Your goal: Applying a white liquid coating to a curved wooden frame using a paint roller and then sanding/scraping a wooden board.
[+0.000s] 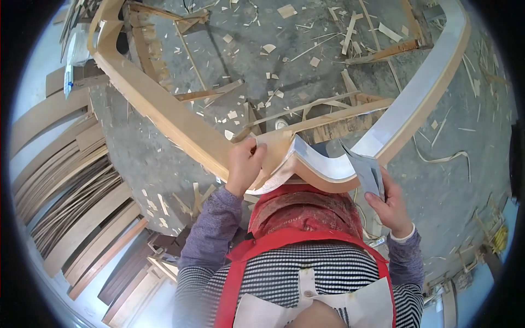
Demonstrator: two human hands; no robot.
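Observation:
A large curved wooden frame [164, 117] spans the view in front of me, bare tan wood on its left arm and a white inner face on its right arm. The two arms meet near my waist in a scalloped, wavy edge [327, 170]. My left hand [245, 165] is closed in a fist against the left arm, near that join; what its fingers hold, if anything, is hidden. My right hand [390, 203] grips a folded grey sheet of sandpaper [365, 168] between thumb and fingers. The sheet's upper part overlaps the frame's white face.
Wooden trestles [344, 121] stand beneath and beyond the frame. Wood scraps and shavings litter the grey concrete floor [246, 49]. At the left, curved boards and thin strips [76, 191] lie stacked. A long curled strip [445, 158] lies on the floor at the right.

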